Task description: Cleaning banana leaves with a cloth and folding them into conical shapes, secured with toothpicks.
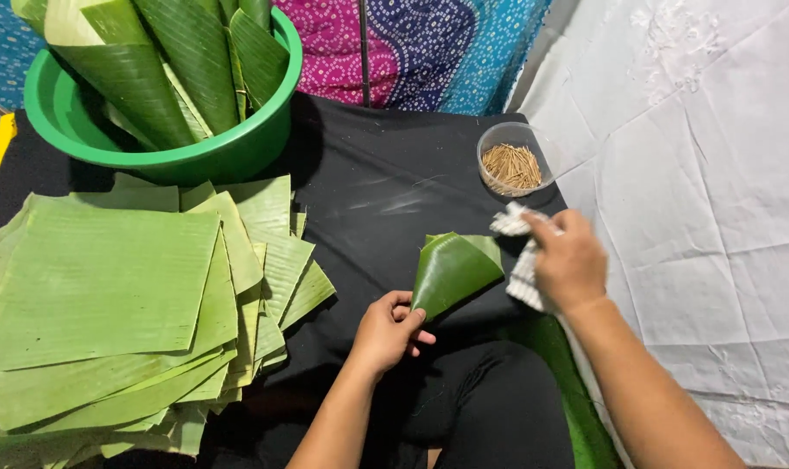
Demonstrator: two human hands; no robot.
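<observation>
You are sitting at a low bench (386, 187) draped in black cloth, and everything is lying in an arc within your reach. The biggest thing, the stack of cut leaves (108, 295), is fanning out flat on your left, its squares overlapping loosely so that a top sheet can be peeled off with that hand alone. Behind it the green tub (238, 148) is standing at the far left corner, holding rolled cones (151, 69) upright on their points; leaning against each other and the rim, they are keeping their shape rather than unrolling. On your right a white sheet (698, 174) is covering the floor beside the bench, and patterned cloth (429, 48) is hanging at the back. In the middle, just above your lap, your left hand (390, 330) is pinching the narrow tip of a single cone (453, 271), fingers curled shut around the point so the wrap is not springing open, with the wide mouth tilting up and to the right. Your right hand (570, 260) is closing on a white rag (520, 252) at the mouth's edge, thumb and fingers gripping it; it looks placed to wipe the leaf, though I cannot tell whether it is touching it. Smallest and farthest, the clear cup of picks (511, 165) is sitting just beyond that hand, near the bench's right edge, close enough to be reached without shifting.
</observation>
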